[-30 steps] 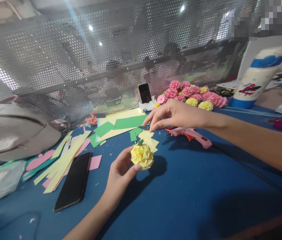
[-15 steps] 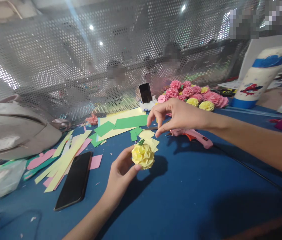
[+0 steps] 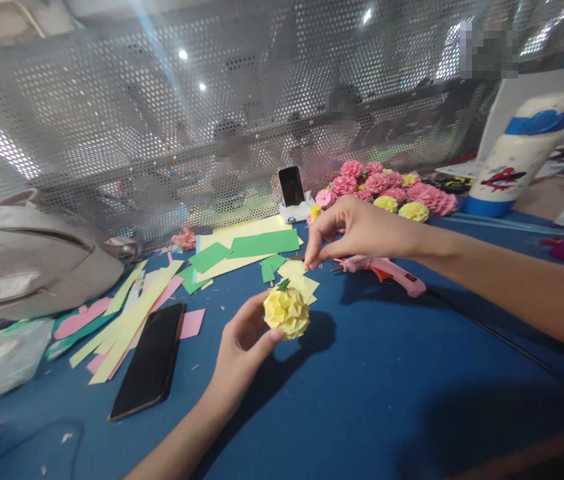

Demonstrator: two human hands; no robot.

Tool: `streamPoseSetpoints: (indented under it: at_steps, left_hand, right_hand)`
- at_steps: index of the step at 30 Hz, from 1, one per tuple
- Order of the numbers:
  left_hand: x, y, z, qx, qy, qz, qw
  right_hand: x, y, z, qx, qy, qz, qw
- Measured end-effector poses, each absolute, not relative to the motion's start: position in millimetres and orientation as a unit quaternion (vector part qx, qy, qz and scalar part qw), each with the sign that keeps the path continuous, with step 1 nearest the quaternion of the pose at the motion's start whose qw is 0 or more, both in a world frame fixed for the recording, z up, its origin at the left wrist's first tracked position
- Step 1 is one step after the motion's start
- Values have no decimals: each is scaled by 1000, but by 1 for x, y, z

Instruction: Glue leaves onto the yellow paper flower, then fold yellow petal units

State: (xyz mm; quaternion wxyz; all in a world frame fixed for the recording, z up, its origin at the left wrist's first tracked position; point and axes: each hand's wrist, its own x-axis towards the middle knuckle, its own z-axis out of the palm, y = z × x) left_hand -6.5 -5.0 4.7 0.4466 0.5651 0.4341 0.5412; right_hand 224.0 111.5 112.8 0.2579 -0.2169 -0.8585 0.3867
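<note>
A round yellow paper flower (image 3: pixel 287 312) with a small green tip is held between the thumb and fingers of my left hand (image 3: pixel 239 343), a little above the table. Just above and to the right of it is my right hand (image 3: pixel 349 230), thumb and index finger pinched together. Whatever lies between those fingertips, if anything, is too small to make out. Yellow paper squares (image 3: pixel 303 288) lie behind the flower. Behind my right wrist rests a pink hot glue gun (image 3: pixel 402 277) with its black cord.
A black phone (image 3: pixel 149 363) lies left, beside yellow and pink paper strips (image 3: pixel 137 320). Green paper (image 3: pixel 265 243) is farther back. Pink and yellow paper flowers (image 3: pixel 377 183) are piled by the mesh screen (image 3: pixel 162 133). A bottle (image 3: pixel 517 160) stands right; a bag (image 3: pixel 37 260) left.
My right thumb and index finger were apart and have closed into a pinch; the fingertips have shifted slightly. My left hand and the yellow flower have hardly moved.
</note>
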Motion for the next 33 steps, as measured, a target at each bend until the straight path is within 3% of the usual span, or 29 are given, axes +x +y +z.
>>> streamPoseSetpoints:
  at_steps: [15, 22, 29, 33]
  left_hand:
    - [-7, -4, 3, 569, 428, 539, 450]
    - [-7, -5, 4, 568, 425, 544, 449]
    - [-7, -5, 2, 565, 418, 560, 439]
    - [-8, -6, 0, 556, 413, 594, 410]
  right_hand:
    - [224, 115, 113, -224, -866, 391, 219]
    - [222, 117, 112, -203, -875, 355, 258]
    - [221, 113, 111, -115, -827, 492, 247]
    - [218, 112, 104, -134, -827, 488, 245]
